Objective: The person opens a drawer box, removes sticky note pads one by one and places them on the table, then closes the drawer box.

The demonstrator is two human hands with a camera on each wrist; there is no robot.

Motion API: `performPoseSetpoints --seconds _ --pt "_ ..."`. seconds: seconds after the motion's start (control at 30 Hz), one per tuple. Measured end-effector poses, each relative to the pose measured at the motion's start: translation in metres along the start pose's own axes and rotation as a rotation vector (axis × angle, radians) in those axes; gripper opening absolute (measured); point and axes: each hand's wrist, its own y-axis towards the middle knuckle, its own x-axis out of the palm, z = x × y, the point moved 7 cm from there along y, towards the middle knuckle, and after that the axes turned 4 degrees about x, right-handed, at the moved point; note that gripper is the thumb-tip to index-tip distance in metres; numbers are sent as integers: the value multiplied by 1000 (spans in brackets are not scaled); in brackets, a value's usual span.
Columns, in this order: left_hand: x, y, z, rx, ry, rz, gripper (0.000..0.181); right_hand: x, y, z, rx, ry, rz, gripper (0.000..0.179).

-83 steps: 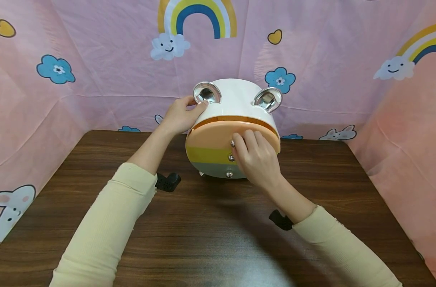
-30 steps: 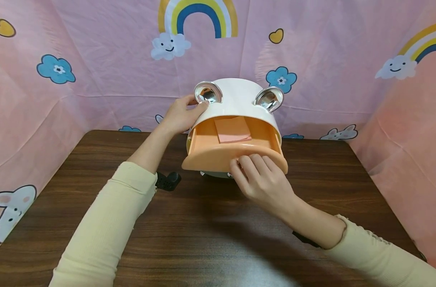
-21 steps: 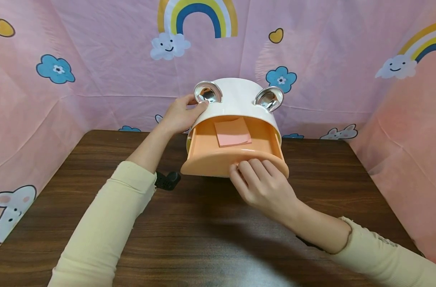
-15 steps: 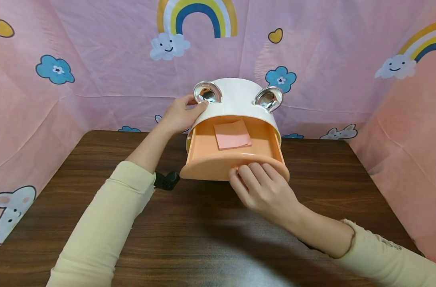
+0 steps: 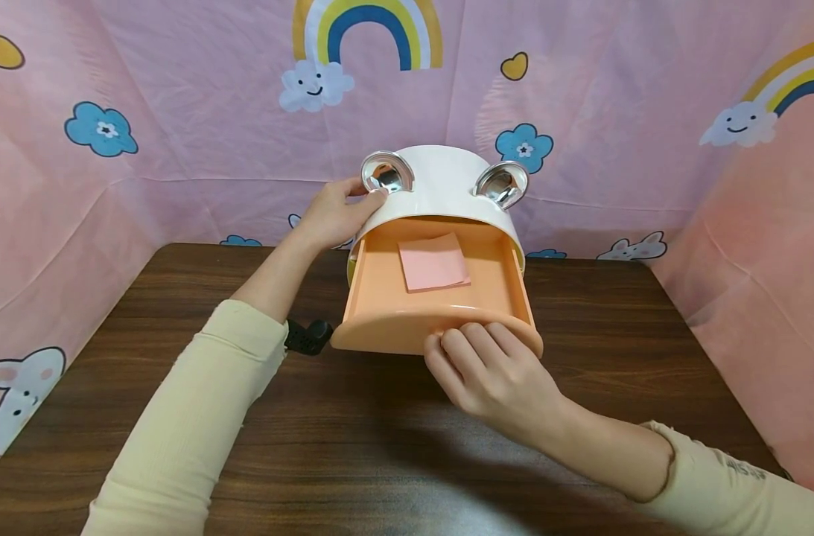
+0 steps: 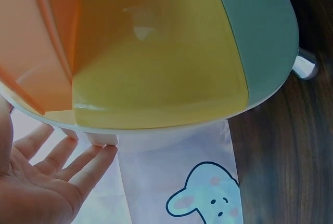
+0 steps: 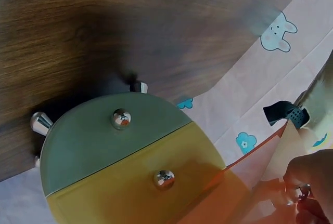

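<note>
A small white drawer box (image 5: 443, 179) with two silver ear-like rings stands at the back of the table. Its top orange drawer (image 5: 380, 329) is pulled far out, and a pad of pink sticky notes (image 5: 433, 264) lies inside. My right hand (image 5: 497, 372) pinches the drawer's silver knob (image 7: 302, 193), seen in the right wrist view. My left hand (image 5: 336, 216) rests against the box's left side, its thumb by the left ring; the left wrist view shows its fingers (image 6: 86, 174) fairly straight, tips touching the wall. The yellow drawer (image 6: 166, 63) and green drawer (image 6: 265, 37) below are closed.
The dark wooden table (image 5: 326, 447) spreads in front of the box. A pink printed cloth (image 5: 232, 97) hangs close behind it and along both sides. Short silver feet (image 7: 40, 123) hold the box off the table.
The orange drawer, closed at first, has come out toward me with my right hand on its knob, baring the pink notes. My left hand has stayed on the box.
</note>
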Motion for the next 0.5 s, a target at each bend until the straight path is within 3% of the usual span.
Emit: performPoseSetpoints --seconds 0.5 --pt "0 -1 1 -1 -31 8 48 -4 -11 -9 -43 41 -35 18"
